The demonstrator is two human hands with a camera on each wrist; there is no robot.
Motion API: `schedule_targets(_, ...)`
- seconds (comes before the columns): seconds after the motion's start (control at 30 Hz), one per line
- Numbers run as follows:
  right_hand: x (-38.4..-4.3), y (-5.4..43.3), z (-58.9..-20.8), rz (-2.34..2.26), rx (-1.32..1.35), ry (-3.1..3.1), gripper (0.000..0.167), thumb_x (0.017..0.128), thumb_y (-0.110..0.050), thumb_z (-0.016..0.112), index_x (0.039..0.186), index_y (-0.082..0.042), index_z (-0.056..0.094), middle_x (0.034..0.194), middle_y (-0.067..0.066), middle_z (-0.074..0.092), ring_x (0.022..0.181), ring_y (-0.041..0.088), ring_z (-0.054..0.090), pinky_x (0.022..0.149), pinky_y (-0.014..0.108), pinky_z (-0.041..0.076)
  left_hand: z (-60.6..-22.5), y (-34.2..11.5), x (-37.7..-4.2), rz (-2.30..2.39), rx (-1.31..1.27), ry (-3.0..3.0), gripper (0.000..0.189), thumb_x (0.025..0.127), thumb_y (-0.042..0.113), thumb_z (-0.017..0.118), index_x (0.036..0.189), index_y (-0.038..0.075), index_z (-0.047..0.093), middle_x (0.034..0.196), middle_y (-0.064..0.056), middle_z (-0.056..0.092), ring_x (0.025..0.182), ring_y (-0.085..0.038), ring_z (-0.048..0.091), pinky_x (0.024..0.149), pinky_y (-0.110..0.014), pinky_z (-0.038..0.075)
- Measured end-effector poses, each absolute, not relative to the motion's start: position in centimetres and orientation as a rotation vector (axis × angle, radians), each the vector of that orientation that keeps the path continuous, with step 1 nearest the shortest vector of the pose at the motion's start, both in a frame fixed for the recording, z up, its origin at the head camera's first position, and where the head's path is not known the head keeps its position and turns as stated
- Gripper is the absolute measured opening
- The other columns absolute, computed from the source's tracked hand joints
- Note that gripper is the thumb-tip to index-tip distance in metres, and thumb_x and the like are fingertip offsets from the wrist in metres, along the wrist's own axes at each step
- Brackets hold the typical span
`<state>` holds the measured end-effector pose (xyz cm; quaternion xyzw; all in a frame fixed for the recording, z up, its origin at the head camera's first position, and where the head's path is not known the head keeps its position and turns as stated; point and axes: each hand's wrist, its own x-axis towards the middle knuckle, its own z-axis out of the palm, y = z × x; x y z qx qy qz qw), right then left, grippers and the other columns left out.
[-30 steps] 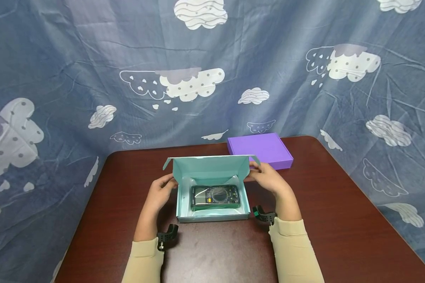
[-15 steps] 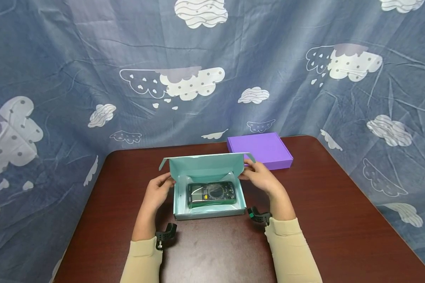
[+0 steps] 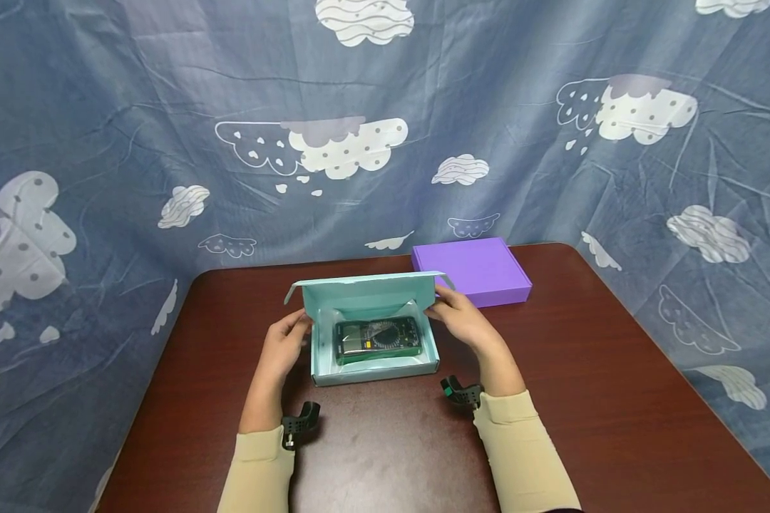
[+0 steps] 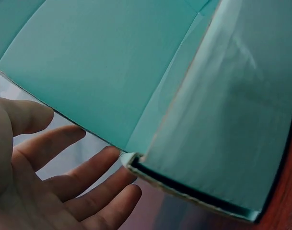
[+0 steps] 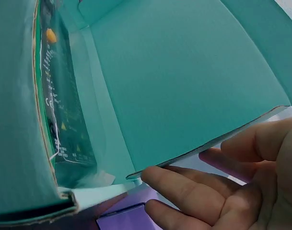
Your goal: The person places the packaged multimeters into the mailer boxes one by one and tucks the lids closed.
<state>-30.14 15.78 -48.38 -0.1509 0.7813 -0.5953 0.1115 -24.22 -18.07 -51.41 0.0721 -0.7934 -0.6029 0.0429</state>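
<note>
A teal cardboard box (image 3: 377,375) with its lid (image 3: 368,291) raised sits in front of me. Inside lies a black-and-green multimeter (image 3: 378,340) in clear plastic wrap. My left hand (image 3: 285,347) is at the box's left end; in the left wrist view its relaxed fingers lie along the edge of the lid's side. At the opposite end, my right hand (image 3: 463,320) has its fingertips against the lid's side edge, fingers fairly straight in the right wrist view. The lid's far face is hidden.
A closed purple box (image 3: 471,271) lies at the back right of the dark red-brown table (image 3: 609,399), behind my right hand. A blue curtain (image 3: 359,214) with cloud prints hangs along the table's back edge.
The teal box has shifted left and slightly away from me, turning a little with the multimeter inside. My right hand has moved left with it; my left hand has barely moved.
</note>
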Motion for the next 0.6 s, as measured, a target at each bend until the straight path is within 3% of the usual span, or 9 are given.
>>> schedule_targets(0.17,-30.32,15.87,-48.73,-1.725,-0.444,2.303,0.042,0.104,0.001,0.052,0.145,0.005,0.049,0.141,0.035,0.051,0.135,0.046,0.047,0.11,0.054,0.04,-51.62,-18.02,-24.33,-1.894,0.259,-2.401,0.04,0.109,0.02,0.05,0.143,-0.001,0.058,0.128,-0.026,0.064,0.117,-0.035,0.06,0.096,-0.053,0.051)
schedule_targets(0.3,-30.47,15.78,-49.17,-1.783,-0.508,2.22,0.043,0.103,0.007,0.044,0.146,0.009,0.043,0.144,0.039,0.045,0.137,0.05,0.04,0.111,0.057,0.037,-51.69,-17.98,-24.35,-1.906,0.276,-2.398,0.04,0.109,0.017,0.048,0.143,-0.002,0.058,0.131,-0.027,0.063,0.118,-0.037,0.06,0.096,-0.054,0.05)
schedule_targets(0.47,-30.41,15.74,-49.28,-1.808,-0.548,2.201,0.042,0.103,0.006,0.04,0.145,0.009,0.044,0.138,0.039,0.046,0.127,0.05,0.043,0.112,0.058,0.035,-51.76,-18.02,-24.42,-1.926,0.292,-2.413,0.04,0.109,0.015,0.045,0.144,0.0,0.056,0.132,-0.027,0.062,0.12,-0.039,0.059,0.097,-0.056,0.049)
schedule_targets(0.6,-30.19,15.88,-49.14,-1.775,-0.555,2.235,0.044,0.103,0.007,0.036,0.146,0.009,0.042,0.141,0.035,0.046,0.132,0.05,0.042,0.113,0.059,0.034,-51.91,-18.13,-24.41,-1.944,0.29,-2.439,0.041,0.11,0.014,0.043,0.147,-0.001,0.053,0.136,-0.028,0.058,0.121,-0.042,0.059,0.097,-0.057,0.049)
